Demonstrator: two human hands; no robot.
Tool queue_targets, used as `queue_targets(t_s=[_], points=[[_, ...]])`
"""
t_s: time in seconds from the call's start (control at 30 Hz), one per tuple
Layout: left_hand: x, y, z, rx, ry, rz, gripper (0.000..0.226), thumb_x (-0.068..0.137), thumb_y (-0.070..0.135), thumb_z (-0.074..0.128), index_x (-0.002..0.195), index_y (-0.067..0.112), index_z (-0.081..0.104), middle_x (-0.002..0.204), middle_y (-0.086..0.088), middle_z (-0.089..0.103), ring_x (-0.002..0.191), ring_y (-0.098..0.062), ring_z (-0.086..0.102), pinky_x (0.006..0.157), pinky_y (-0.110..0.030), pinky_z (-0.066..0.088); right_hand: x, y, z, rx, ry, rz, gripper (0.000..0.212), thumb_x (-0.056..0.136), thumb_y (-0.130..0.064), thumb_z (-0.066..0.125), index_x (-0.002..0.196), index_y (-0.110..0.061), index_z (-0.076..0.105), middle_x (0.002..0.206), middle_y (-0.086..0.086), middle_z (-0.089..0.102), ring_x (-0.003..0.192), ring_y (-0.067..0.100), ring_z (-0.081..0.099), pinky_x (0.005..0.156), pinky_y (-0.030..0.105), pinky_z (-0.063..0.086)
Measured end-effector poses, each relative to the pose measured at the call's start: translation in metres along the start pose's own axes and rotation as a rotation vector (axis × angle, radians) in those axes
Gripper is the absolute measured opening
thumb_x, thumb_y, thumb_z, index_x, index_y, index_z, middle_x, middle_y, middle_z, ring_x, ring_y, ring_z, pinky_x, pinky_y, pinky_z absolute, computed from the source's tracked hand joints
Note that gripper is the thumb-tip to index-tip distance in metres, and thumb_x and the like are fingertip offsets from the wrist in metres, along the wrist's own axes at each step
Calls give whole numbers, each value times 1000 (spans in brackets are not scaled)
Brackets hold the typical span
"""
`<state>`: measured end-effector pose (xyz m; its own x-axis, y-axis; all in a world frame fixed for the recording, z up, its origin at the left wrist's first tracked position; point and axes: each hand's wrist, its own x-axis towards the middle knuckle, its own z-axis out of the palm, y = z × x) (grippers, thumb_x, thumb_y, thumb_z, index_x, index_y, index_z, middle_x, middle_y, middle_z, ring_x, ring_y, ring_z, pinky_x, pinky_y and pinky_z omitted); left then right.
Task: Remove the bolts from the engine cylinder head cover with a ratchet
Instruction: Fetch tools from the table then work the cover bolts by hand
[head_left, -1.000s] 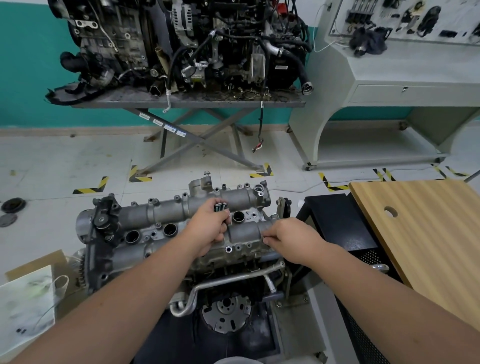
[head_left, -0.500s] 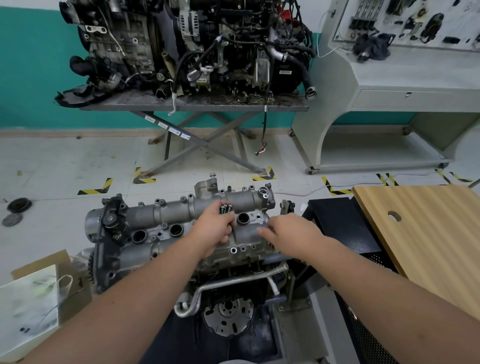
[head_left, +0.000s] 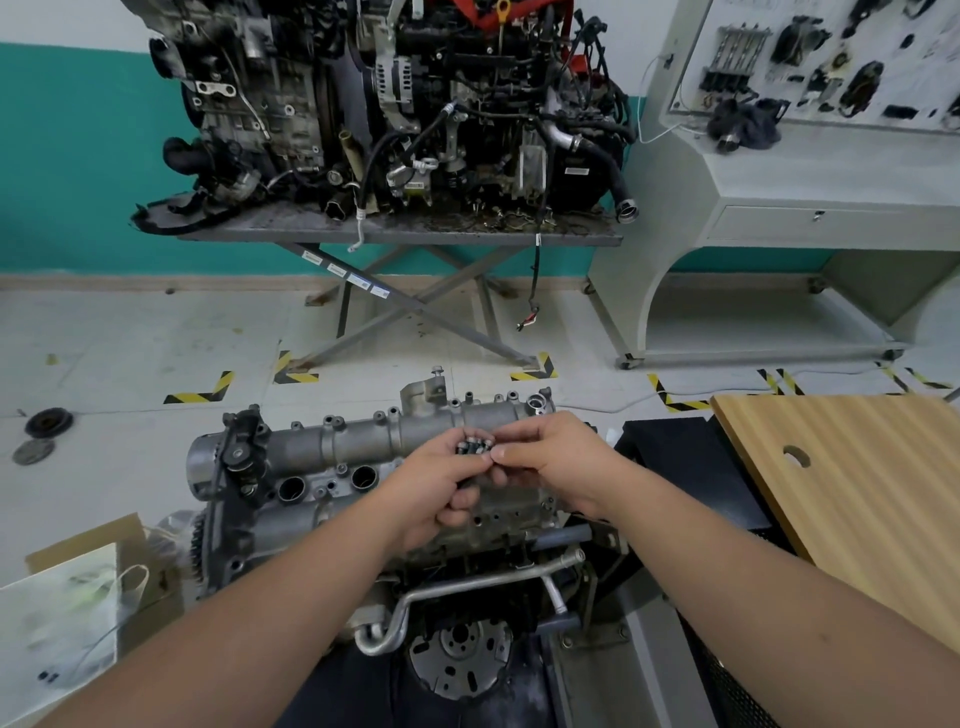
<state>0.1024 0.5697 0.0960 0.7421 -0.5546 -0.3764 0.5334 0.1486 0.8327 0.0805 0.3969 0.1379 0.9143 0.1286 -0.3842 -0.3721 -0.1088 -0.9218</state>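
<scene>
Pinching together over the middle of the cover (head_left: 363, 441), the fingertips (head_left: 500, 453) of the right hand (head_left: 556, 462) are meeting the curled fingers of the left hand (head_left: 431, 493), which is gripping a small bunch of bolts (head_left: 474, 446) with their heads poking up above the fist. Whether the right hand is adding a bolt to the bunch or merely steadying it cannot be told, since its fingertips are hiding the contact. The bolts are likely handling as small, stiff, fairly heavy for their size and possibly oily, so a loose fist is risking a drop into the open wells (head_left: 363, 475) of the cover; a closed grip around the shanks is suiting them best. The cover is lying across the engine block (head_left: 467, 571) directly beneath both hands, with several bolt holes along its near edge appearing empty. No ratchet is showing anywhere. A wooden table (head_left: 857, 493) is standing to the right, a bag (head_left: 62, 623) to the left, and a second engine (head_left: 389, 114) on a stand beyond.
</scene>
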Motion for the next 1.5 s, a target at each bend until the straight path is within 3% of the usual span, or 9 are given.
queue_targets(t_s=[0.2,0.3,0.47,0.6,0.8,1.0,1.2,1.43,1.5], points=[[-7,14,1,95,34,47,8,103,16,52,111,16,54,79,-9,70,42,-11,41,38,-14,25,3,-3,8,64,169,-74,3,84,-1,75,87,-2,74,76,15,73,70,23,70,71,30,58],[-8,16,-14,303,174,91,13,103,20,53,114,26,56,80,-3,74,45,-12,43,41,-19,30,0,-4,4,12,289,-143,11,87,-3,72,80,-11,76,75,11,75,73,21,73,67,26,57],[-6,10,-53,729,511,215,15,102,27,52,114,35,52,78,3,70,56,-8,54,57,-29,44,-12,2,-2,-643,280,-236,14,90,-23,72,77,-30,73,74,-10,72,73,10,69,71,24,57],[-9,-3,-70,906,513,250,11,102,32,52,111,38,51,80,1,67,60,-15,60,53,-27,44,-16,21,11,-1066,82,-473,20,96,-18,61,80,-10,71,80,-1,67,79,15,61,83,33,51],[-2,-6,-77,823,506,210,12,101,34,51,109,43,51,70,1,64,54,-8,53,49,-24,41,-21,46,18,-1091,-11,-586,17,97,-12,61,98,-3,75,95,7,69,91,22,64,86,37,52],[6,-7,-82,625,542,158,9,101,29,53,105,36,56,71,3,64,42,2,50,44,-22,38,-25,32,21,-976,210,-788,4,83,0,75,87,-2,77,90,6,73,81,19,70,81,29,58],[10,-10,-85,595,550,158,9,99,29,54,103,36,57,64,5,62,39,0,47,47,-25,35,-25,31,27,-975,188,-834,7,79,5,78,84,0,76,87,7,73,77,18,71,78,21,55],[11,-9,-87,581,550,157,8,99,29,55,101,36,58,63,5,61,39,0,47,48,-26,35,-25,49,29,-1057,77,-812,7,80,1,78,87,-2,77,90,7,72,73,22,71,64,35,61],[11,-10,-86,570,550,160,9,99,28,55,102,35,58,62,6,60,39,0,47,45,-23,35,-21,53,28,-1069,81,-741,7,85,-3,74,92,-2,77,93,6,72,78,23,70,71,37,60]])
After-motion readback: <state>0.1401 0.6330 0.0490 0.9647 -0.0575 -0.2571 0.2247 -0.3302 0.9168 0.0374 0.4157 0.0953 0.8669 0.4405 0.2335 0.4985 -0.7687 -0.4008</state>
